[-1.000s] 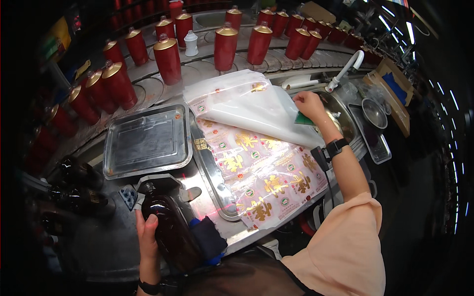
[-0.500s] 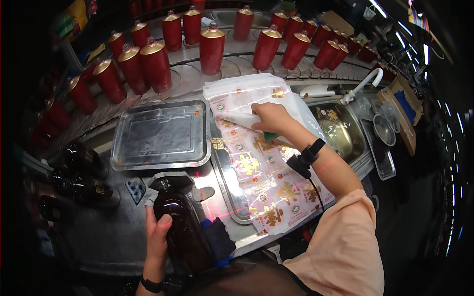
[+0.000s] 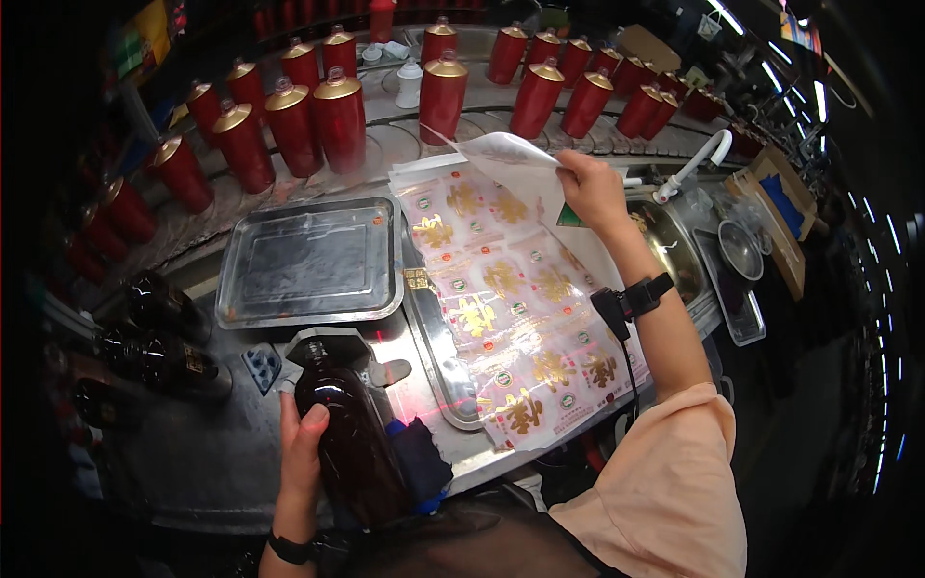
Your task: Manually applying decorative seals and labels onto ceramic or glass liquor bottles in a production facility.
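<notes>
My left hand [image 3: 301, 448] grips a dark brown glass bottle [image 3: 349, 433] lying near the front edge of the metal counter, its neck pointing away from me. My right hand [image 3: 590, 188] holds up a white backing sheet [image 3: 501, 154] peeled off a large sheet of gold and pink labels [image 3: 511, 299]. The label sheet lies flat across a metal tray [image 3: 434, 337] and over its right side. A black watch is on my right wrist.
An empty steel tray [image 3: 308, 262] sits left of the labels. Several red canisters with gold lids [image 3: 337, 116] line a curved conveyor behind. Dark bottles [image 3: 159, 352] lie at the left. A sink with a white tap [image 3: 689, 169] is on the right. A blue cloth [image 3: 419, 458] lies by the bottle.
My right hand has swung the white backing sheet up and back off the labels, baring more of them. My left hand stays on the brown bottle.
</notes>
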Available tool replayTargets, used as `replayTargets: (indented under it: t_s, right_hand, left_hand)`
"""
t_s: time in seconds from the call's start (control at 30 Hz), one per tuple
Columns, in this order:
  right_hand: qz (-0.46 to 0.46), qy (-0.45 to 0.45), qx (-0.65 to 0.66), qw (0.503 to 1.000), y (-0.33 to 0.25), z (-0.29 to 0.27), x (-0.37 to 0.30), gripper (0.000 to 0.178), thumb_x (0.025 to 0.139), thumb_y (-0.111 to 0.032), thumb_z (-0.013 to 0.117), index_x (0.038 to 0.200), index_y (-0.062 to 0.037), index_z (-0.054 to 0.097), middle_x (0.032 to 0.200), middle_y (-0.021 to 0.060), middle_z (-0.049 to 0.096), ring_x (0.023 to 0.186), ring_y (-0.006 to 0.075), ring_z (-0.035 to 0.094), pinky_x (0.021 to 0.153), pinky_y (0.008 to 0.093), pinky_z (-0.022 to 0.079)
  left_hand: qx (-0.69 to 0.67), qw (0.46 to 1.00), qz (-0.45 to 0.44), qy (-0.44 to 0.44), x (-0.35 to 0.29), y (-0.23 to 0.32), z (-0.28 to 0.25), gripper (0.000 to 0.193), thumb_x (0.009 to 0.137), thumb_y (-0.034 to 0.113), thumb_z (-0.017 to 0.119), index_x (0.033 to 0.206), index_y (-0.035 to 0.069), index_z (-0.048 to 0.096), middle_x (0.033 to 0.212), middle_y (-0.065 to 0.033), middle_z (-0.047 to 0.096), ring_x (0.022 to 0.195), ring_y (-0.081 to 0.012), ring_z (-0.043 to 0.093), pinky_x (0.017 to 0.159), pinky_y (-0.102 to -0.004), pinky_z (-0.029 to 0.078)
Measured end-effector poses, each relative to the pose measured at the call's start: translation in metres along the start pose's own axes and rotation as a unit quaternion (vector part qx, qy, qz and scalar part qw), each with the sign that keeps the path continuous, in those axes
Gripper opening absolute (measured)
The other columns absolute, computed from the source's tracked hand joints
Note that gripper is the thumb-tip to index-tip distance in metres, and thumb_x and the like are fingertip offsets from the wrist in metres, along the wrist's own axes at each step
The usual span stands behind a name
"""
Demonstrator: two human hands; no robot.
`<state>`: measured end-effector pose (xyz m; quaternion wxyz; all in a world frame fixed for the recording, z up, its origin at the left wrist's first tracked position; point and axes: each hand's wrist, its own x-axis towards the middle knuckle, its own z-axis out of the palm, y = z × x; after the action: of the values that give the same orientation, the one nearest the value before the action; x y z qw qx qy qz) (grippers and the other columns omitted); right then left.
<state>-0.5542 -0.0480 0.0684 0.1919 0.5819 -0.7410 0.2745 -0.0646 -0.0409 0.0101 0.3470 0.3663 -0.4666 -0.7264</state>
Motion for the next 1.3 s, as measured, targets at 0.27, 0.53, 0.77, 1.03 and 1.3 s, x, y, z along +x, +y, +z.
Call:
replayTargets:
  t_s: [0.27,0.53,0.77,1.03,1.3]
  right_hand:
    - [0.072,0.048,0.145,0.986,0.068,-0.09,0.009,0.019,0.086,-0.01,0.065,0.104,-0.0072,0.07,0.079,0.0066,0.069,0.069,0.0128,0.062,0.068,0.0281,0.048]
    - [0.039,0.076,0.247,0.965,0.092,-0.209,-0.006,0.018,0.085,0.005,0.057,0.095,-0.0023,0.071,0.082,-0.0032,0.065,0.078,0.0035,0.057,0.072,0.0206,0.045]
    - [0.003,0.07,0.277,0.958,0.079,-0.264,-0.043,0.02,0.083,0.009,0.051,0.083,-0.0014,0.068,0.08,-0.001,0.067,0.079,0.0052,0.059,0.073,0.0217,0.047]
    - [0.001,0.104,0.239,0.965,0.064,-0.294,-0.08,0.025,0.08,0.011,0.046,0.082,-0.001,0.068,0.079,0.0009,0.067,0.075,0.0065,0.059,0.07,0.0214,0.046]
    - [0.201,0.223,0.495,0.815,0.087,-0.304,-0.096,0.006,0.08,-0.005,0.067,0.086,-0.004,0.067,0.077,0.0017,0.066,0.067,0.0095,0.061,0.062,0.0224,0.049]
  left_hand:
    - [0.166,0.979,0.105,0.053,-0.001,0.012,-0.01,0.066,0.091,0.03,0.061,0.145,0.001,0.038,0.142,-0.0142,0.044,0.131,-0.023,0.043,0.11,-0.0353,0.034]
    - [0.218,0.944,0.249,0.015,0.016,0.102,0.035,0.05,0.091,0.001,0.06,0.139,0.002,0.047,0.126,-0.01,0.057,0.112,-0.0162,0.057,0.101,-0.0304,0.045]
    - [0.414,0.813,0.381,-0.149,0.021,0.124,0.147,0.052,0.079,0.001,0.07,0.129,0.003,0.057,0.104,-0.0079,0.065,0.077,-0.0104,0.058,0.06,-0.0245,0.047]
    - [0.367,0.821,0.347,-0.266,0.03,0.094,0.237,0.04,0.082,0.007,0.073,0.117,-0.004,0.058,0.101,-0.012,0.066,0.087,-0.0186,0.065,0.071,-0.0296,0.052]
    - [0.347,0.864,0.199,-0.306,0.041,0.062,0.294,0.058,0.087,0.025,0.077,0.127,-0.005,0.049,0.112,-0.0188,0.062,0.104,-0.0227,0.064,0.089,-0.0346,0.054]
